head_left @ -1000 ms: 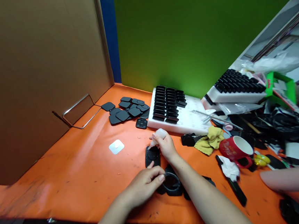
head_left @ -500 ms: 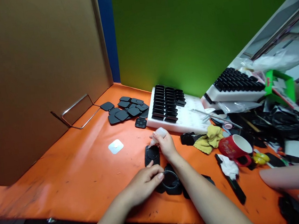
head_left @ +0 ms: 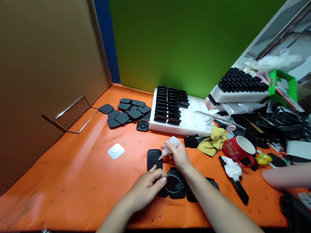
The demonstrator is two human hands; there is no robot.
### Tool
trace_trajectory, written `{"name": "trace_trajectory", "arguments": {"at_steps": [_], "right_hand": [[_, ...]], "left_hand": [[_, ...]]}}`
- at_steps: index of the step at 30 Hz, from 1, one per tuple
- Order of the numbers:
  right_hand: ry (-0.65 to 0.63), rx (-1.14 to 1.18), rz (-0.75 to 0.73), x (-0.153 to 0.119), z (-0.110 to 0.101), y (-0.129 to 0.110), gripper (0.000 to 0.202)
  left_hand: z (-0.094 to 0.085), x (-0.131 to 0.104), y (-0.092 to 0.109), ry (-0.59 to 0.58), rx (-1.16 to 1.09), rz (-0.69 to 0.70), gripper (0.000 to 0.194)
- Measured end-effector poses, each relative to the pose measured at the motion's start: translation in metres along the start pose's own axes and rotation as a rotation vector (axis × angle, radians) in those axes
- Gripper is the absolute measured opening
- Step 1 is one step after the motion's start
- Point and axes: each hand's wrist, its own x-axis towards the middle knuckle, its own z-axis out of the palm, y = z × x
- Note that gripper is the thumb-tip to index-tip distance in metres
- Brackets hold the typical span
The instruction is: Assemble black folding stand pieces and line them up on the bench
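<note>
My right hand grips a small white squeeze bottle, its narrow nozzle pointing down and left at the right side of a circle on a black plate. The plate lies flat on the orange table. Between thumb and fingers, my left hand pinches a thin dark ring, held over more black plates near the table's front. One finger of the left hand reaches the near edge of the circled plate. Whether it presses on the plate I cannot tell.
A pile of black plates lies behind, beside a white foam tray with rows of black pieces. A silver square is on the left, near a bent wire frame. To the right are a yellow cloth and red mug.
The bottle's nozzle has moved from the far edge of the plate's circle round to its right side. My left hand keeps hold of the ring. The camera view has shifted slightly.
</note>
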Motion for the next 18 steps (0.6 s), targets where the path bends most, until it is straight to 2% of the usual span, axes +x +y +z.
{"name": "trace_trajectory", "arguments": {"at_steps": [11,18], "right_hand": [[-0.033,-0.165,-0.091,-0.0074,0.0000,-0.0054,0.023],[-0.005,-0.124,-0.073,-0.0084,0.0006,-0.0087,0.020]], "left_hand": [[0.0006,-0.0004,0.0017,-0.006,-0.003,-0.012,0.025],[-0.0005,0.0002,0.0022,-0.005,-0.055,-0.024,0.022]]}}
